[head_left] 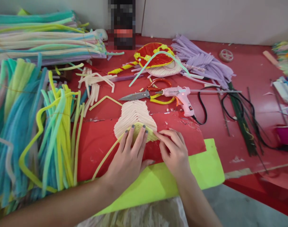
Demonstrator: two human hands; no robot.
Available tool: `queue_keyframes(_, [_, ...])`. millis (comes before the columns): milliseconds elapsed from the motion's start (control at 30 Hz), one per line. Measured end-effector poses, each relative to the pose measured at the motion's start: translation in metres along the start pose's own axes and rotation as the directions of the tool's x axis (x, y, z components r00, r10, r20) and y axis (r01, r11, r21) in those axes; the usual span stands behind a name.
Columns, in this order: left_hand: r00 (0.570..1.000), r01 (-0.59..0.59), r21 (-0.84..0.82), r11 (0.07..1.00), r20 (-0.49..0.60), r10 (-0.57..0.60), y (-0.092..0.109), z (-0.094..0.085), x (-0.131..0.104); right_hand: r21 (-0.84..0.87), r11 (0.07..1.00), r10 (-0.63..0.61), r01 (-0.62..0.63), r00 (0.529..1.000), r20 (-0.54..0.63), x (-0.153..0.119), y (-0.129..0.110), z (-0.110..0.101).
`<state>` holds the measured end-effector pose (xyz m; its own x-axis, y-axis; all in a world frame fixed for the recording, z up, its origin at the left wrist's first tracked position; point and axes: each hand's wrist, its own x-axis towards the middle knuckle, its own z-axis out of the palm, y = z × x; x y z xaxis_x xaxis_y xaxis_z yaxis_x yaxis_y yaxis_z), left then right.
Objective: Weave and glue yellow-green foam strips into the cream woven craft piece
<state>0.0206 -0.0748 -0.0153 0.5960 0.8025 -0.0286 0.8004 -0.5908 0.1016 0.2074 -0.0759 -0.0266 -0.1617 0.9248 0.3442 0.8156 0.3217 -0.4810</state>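
Chenille-stem panel point(135, 112) lies on the red sheet point(193, 138) under my left hand point(131, 154), its grip spread flat, apparently steadying the work. My right hand point(175, 151), half-curled, meets the panel's right edge; from here I can't tell whether it pinches anything.

We see a red table point(252, 67). On it we have a red sheet point(93, 142) bearing a cream chevron piece point(134, 115), with a lime-green sheet point(206, 170) at the near edge. Beyond: scissors point(147, 93), pink glue gun point(178, 92) with its nozzle at their handles. Right: tape roll point(226, 55), green stems point(239, 116). Back: lilac pipe-cleaner bundle point(193, 55). Left: we note blue and yellow pipe cleaners point(63, 132), cream offcuts point(94, 91).
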Motion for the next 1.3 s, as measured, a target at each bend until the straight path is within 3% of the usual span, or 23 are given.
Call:
queue_keyframes(900, [0.999, -0.011, -0.048, 0.999, -0.038, 0.010, -0.0020, -0.0058, 0.0043, 0.011, 1.000, 0.009, -0.009, 1.000, -0.017, 0.0005, -0.0003, 0.0001])
queue_keyframes(1300, [0.995, -0.052, 0.084, 0.995, -0.082, 0.059, -0.0018, -0.0064, 0.0059, -0.006, 0.999, 0.035, -0.035, 0.995, -0.099, 0.0019, -0.0004, 0.0004])
